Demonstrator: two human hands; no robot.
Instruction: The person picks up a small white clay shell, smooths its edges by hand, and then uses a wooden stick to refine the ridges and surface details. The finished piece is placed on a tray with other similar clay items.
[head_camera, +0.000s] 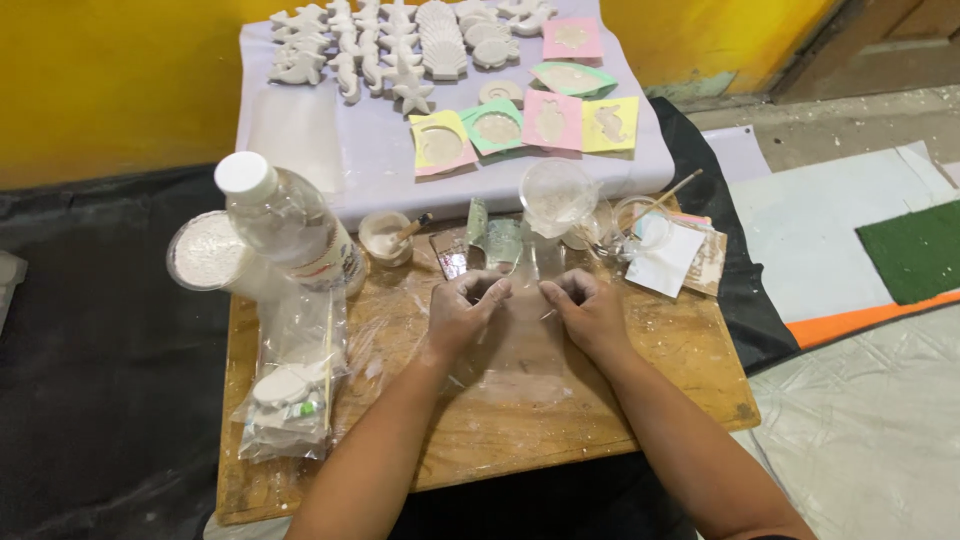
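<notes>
Work surface: a plaster-spattered wooden board (690, 370) lying on black sheeting (100, 350).

On the board I see a clear plastic sheet (520, 350) at the middle, a clear bottle with a white cap (285, 222) at the back left, a round tub of white powder (205, 252) beside it, a small cup with a stick (386, 236), a clear bag holding white pieces (290, 395), clear plastic cups (590, 205) at the back and a slip of white paper (662, 262) at the right.
</notes>
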